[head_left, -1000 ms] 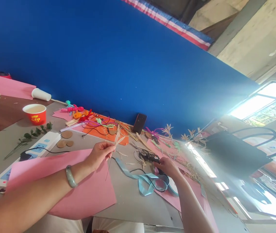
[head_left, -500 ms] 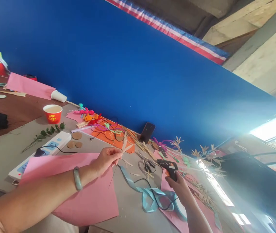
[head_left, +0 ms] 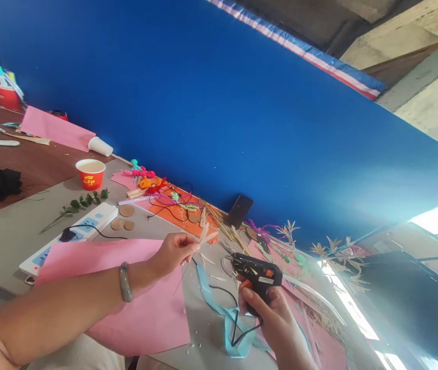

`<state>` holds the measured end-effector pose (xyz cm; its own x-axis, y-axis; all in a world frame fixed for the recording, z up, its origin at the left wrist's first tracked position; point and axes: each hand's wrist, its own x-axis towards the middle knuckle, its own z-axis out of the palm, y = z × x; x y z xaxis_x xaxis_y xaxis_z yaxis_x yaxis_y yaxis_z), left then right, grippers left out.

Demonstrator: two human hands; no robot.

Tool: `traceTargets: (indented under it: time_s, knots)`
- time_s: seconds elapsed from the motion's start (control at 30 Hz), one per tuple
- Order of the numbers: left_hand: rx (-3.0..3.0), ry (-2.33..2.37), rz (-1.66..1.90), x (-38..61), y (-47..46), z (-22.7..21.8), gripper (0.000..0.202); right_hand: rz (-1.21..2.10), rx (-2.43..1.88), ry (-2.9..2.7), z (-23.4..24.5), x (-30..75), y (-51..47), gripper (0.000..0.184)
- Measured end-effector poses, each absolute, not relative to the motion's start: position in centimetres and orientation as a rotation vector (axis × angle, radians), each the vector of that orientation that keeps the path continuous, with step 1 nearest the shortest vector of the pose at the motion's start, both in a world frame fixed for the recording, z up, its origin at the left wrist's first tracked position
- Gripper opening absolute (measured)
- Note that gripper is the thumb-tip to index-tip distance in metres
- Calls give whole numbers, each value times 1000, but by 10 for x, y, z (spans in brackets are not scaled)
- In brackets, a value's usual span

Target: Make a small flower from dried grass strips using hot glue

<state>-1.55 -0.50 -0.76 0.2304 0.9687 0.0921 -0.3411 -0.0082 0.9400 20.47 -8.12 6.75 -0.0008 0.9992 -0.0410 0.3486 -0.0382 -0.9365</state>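
Note:
My left hand [head_left: 173, 252] pinches a thin dried stem with pale straw leaves [head_left: 205, 236] at its tip, held above the grey table. A green bangle [head_left: 125, 281] sits on that wrist. My right hand [head_left: 269, 317] grips a black hot glue gun [head_left: 256, 275] with an orange trigger, its nozzle pointing left toward the straw leaves, a short gap apart. The gun's black cord [head_left: 234, 318] trails down over a light blue ribbon [head_left: 219, 303]. A pink paper sheet [head_left: 126, 288] lies under my left forearm.
A white power strip [head_left: 68, 239] with a black plug, a leafy green sprig [head_left: 74, 206], a red paper cup [head_left: 90, 174], brown card discs [head_left: 124, 218], orange paper with coloured cords [head_left: 172, 208], a dark phone [head_left: 240, 211] against the blue wall, and dried straw sprigs [head_left: 319, 252] crowd the table.
My right hand lifted the glue gun off the table and brought it left toward the straw leaves. My left hand kept holding the stem nearly still.

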Motion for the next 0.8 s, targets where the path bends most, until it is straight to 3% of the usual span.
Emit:
traceTargets:
  time_s: [0.4, 0.8]
  knots:
    - [1074, 767, 1204, -16, -10, -2, 17, 240, -1668, -1988, 58, 178, -70, 48]
    - [1075, 771, 1185, -16, -11, 1, 19, -1, -1732, -2051, 45, 189, -67, 52]
